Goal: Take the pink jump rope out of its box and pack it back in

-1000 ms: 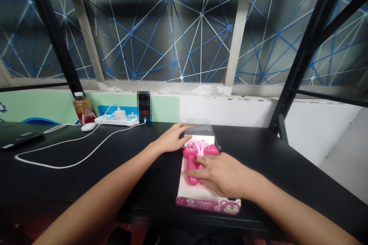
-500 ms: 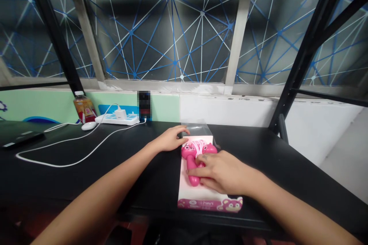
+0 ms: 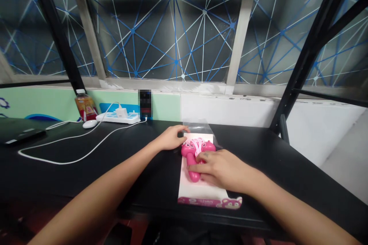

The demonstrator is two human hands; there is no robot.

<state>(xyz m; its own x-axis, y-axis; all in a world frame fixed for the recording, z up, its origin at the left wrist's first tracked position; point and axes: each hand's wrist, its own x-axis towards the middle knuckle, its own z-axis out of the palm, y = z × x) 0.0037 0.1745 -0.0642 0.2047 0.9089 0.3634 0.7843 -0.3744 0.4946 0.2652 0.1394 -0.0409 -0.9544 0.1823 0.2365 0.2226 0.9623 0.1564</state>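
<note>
A pink jump rope [image 3: 193, 166] lies on a white card package [image 3: 188, 191], its cord coiled between two handles with animal heads. My right hand [image 3: 220, 168] rests over the handles, fingers bent around them; the right-hand handle is mostly hidden beneath it. At the package's far left corner is my left hand [image 3: 172, 137], thumb and fingers curved and apart, with the fingertips touching the card and clear plastic. That clear plastic cover [image 3: 199, 127] stretches behind the card. A pink printed strip with an animal face runs along the package's near edge.
On the black table [image 3: 115, 176] a white cable [image 3: 66, 162] loops at the left. Behind it are a power strip [image 3: 126, 118] with a charger, a white mouse [image 3: 90, 124], a drink bottle [image 3: 85, 106] and an upright phone [image 3: 145, 104]. Black frame posts [image 3: 299, 65] stand on both sides.
The view has shifted slightly. Both hands keep nearly the same places, and the jump rope handles and package sit slightly higher in the picture.
</note>
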